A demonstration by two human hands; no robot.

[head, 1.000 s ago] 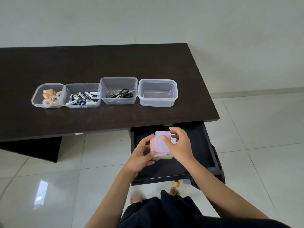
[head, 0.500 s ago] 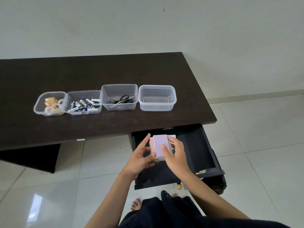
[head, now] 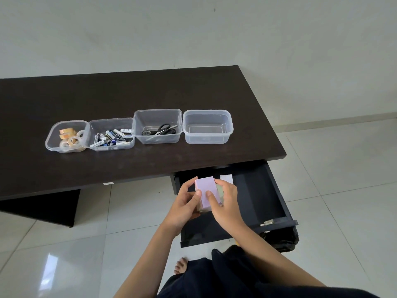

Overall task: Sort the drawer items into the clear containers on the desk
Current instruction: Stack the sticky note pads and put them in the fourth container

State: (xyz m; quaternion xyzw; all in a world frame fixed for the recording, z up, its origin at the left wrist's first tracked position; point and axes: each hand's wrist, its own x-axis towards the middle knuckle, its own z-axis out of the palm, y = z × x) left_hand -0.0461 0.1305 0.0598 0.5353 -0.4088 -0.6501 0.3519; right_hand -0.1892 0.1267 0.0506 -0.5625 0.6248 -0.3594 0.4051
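Your two hands meet just above the open black drawer (head: 253,196), sharing one stack of pastel sticky-note pads with a lilac sheet on top (head: 206,191). Your left hand (head: 182,208) curls round the stack's left side, thumb on its top face; your right hand (head: 225,204) closes on the right side, thumb pressed beside the other. Both grips pinch the stack, and it hangs clear of the drawer floor. Behind your fingers, one small white pad (head: 226,179) lies at the back of the drawer.

You are at the lifting step for the paper goods, by the look of it. Beyond the drawer, on the dark brown desk (head: 150,91), four clear plastic containers stand in a row. The empty rectangular container at the right end (head: 208,138) is the nearest and the likely target. To its left come the container with black-handled scissors (head: 160,131), the one with batteries (head: 111,137), and the one with tape rolls (head: 69,137).

The next move calls for carrying the stack up over the desk edge and lowering it flat into the empty container. Keep the pads squared, since loose ones may slide apart.
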